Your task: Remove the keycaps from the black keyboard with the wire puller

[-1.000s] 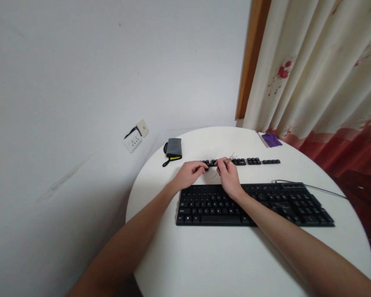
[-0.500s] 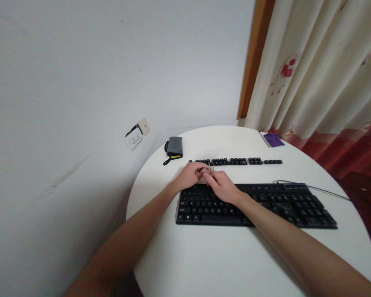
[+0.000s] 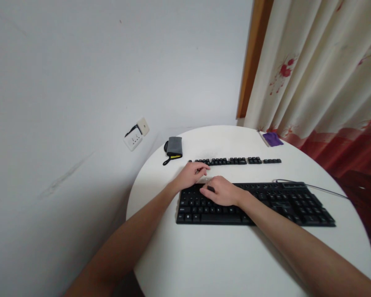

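My left hand [image 3: 189, 175] hovers at the upper left edge of the black keyboard [image 3: 225, 220]. Its fingers are bent and slightly apart, with nothing visible between them. Over the keyboard's left part, my right hand [image 3: 221, 191] is closed, thumb against the curled fingers. It grips a small keycap puller [image 3: 207, 179], whose pale end pokes out; the rest is mostly hidden. Behind both hands, loose black keycaps [image 3: 237, 161] lie in a long row on the white table.
A grey pouch [image 3: 174, 145] with a black loop rests at the back left of the round white table [image 3: 185, 255]. A purple cloth [image 3: 272, 139] lies at the back right. The keyboard cable [image 3: 315, 189] runs off rightward. Wall and curtain [image 3: 309, 82] stand behind.
My right hand has drawn down and away from my left fingers, over the keys. The hands were together at the puller's tip before. My left hand has barely moved.
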The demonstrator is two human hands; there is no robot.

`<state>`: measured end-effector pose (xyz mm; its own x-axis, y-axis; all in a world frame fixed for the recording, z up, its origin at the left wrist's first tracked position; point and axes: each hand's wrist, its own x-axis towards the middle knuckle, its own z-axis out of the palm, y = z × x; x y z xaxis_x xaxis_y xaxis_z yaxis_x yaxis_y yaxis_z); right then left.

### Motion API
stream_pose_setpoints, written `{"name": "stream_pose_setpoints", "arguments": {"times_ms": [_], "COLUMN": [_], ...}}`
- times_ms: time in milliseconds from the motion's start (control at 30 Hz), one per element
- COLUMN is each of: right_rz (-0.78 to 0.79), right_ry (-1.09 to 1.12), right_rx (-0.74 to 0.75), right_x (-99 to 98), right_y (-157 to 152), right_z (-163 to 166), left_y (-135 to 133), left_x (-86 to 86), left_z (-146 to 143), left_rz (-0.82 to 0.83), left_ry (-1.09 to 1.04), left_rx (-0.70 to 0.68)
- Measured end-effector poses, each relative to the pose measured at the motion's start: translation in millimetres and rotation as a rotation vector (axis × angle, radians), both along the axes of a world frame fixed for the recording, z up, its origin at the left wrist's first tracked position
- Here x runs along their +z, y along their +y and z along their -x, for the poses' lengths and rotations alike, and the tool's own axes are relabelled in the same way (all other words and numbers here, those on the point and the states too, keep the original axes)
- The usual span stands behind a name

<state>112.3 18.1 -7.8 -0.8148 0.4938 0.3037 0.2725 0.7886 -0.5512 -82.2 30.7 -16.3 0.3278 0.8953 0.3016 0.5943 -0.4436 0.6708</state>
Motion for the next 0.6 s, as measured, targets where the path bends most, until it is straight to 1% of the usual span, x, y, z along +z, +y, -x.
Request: {"name": "stream_pose_setpoints", "arguments": {"times_ms": [33,133,233,467,600], "right_rz": [0.006,0.114,0.180,0.240,0.286], "right_ry": [-0.011,0.007,0.051,0.112,0.123], "right_rx": [-0.035,-0.101,-0.095,-0.041,-0.040], "right_x": [-0.7,-1.7,-1.3,-6.5,-9.0], "right_y": [-0.9,-1.9,-0.8,4.6,7.0], "right_z": [0.6,2.7,3.8,4.5,4.8], "left_y": [-0.1,0.1,0.4,-0.7,-1.4], "left_x": [0.1,-0.1,-0.7,1.4,2.6], "left_z": [-0.1,0.5,1.6,0.5,-0.5], "left_rz": [0.002,-0.014,-0.027,-0.001,0.027], "left_ry": [0.001,0.004,0.015,-0.035,-0.056], "left_rx": [0.001,0.003,-0.009,-0.048,-0.048]}}
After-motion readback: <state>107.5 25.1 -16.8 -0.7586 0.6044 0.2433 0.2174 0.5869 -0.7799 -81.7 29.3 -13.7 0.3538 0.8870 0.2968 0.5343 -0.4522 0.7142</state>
